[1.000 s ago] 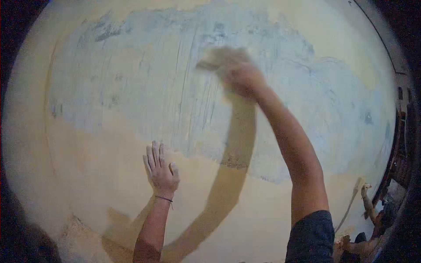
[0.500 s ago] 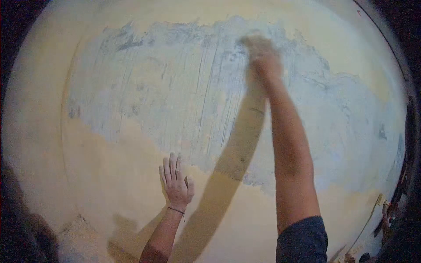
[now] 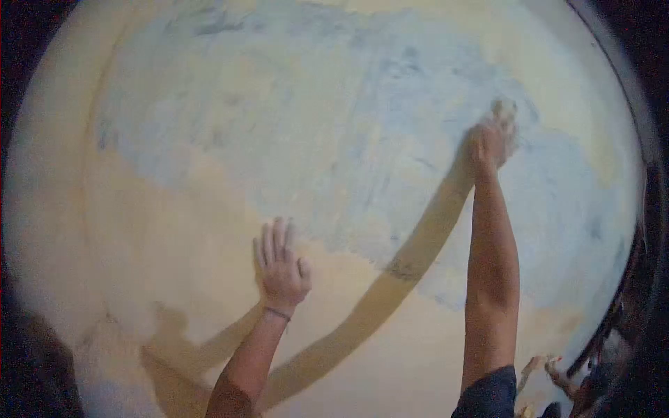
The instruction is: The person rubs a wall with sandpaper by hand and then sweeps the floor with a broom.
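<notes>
The right hand (image 3: 491,143) is smeared by motion — its fingers run together, and a pale thing (image 3: 504,109) at its fingertips is too blurred to name; whether the hand grips it or only presses it to the wall (image 3: 174,230) cannot be told. The left hand (image 3: 281,268) is soft at the fingertips. Far below the right hand, at the lower edge, another person's hands (image 3: 547,368) are small, dim and partly cut off; the dark sleeve (image 3: 491,397) is cropped too.
</notes>
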